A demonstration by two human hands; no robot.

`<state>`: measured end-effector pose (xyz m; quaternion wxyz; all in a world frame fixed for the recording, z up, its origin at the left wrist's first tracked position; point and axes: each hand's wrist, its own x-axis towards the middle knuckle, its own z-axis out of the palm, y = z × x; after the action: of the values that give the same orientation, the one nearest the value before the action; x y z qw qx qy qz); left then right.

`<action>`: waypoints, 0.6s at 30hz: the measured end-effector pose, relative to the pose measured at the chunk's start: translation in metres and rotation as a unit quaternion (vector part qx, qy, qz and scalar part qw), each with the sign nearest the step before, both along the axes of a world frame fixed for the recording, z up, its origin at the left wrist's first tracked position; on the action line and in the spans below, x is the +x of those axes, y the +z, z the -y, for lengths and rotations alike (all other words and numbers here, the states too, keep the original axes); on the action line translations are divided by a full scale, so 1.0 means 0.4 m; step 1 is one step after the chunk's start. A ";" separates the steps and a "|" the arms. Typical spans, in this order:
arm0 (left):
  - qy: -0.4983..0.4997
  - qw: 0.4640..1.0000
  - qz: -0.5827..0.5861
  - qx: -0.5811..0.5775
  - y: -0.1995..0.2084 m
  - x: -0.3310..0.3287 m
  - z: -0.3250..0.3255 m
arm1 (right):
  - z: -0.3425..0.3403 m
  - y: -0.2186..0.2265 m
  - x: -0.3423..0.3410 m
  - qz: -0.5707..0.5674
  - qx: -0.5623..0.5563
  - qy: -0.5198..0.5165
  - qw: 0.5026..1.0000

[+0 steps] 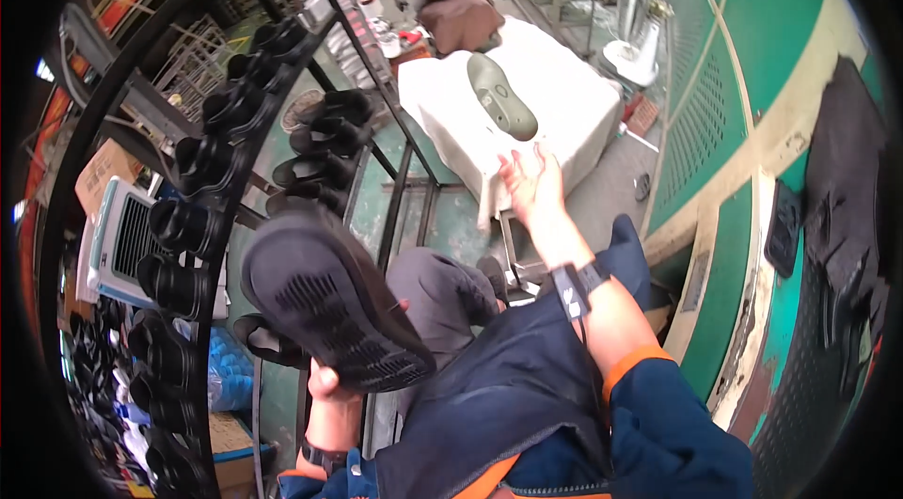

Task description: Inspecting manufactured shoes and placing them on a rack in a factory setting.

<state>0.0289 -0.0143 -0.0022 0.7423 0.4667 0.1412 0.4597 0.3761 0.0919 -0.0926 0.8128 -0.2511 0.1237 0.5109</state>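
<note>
My left hand [324, 379] grips a black shoe [329, 297] by its heel, the ribbed sole turned up toward the camera. My right hand [532, 184] reaches forward with fingers spread and holds nothing. Just beyond its fingertips a grey-green shoe sole [501, 96] lies on a white cloth-covered table [564, 104]. My dark blue apron and grey trouser knee [442, 287] fill the space below the hands.
A curved black rack [202, 226] at left carries several black shoes on pegs. More black shoes [324, 137] rest on shelves beside it. Another person in a brown apron [451, 0] sits behind the white table. A green wall [752, 47] rises at right, a standing fan [635, 15] behind.
</note>
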 end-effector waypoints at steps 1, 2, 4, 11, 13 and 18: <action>0.068 0.997 -0.037 0.012 0.002 -0.036 0.014 | 0.012 -0.001 -0.036 0.029 0.037 0.101 0.994; 0.082 0.993 -0.067 0.055 0.006 -0.068 0.029 | 0.033 -0.001 -0.084 0.103 0.053 0.250 0.961; 0.178 0.930 -0.262 0.184 0.022 -0.122 0.039 | 0.124 0.007 -0.199 0.174 0.139 0.511 0.830; 0.167 0.866 -0.462 -0.091 0.035 -0.174 0.158 | 0.343 0.086 -0.547 0.209 0.164 0.731 0.628; 0.156 0.851 -0.486 -0.119 0.035 -0.222 0.188 | 0.343 0.078 -0.554 0.175 0.169 0.749 0.616; 0.241 0.680 -0.691 0.028 0.017 -0.403 0.219 | 0.293 0.047 -0.466 0.286 0.163 0.734 0.595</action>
<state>-0.1323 -0.1019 0.0044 0.2833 0.6223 0.7088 0.1732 0.1897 -0.0253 -0.0737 0.1847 -0.2541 -0.4261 0.8484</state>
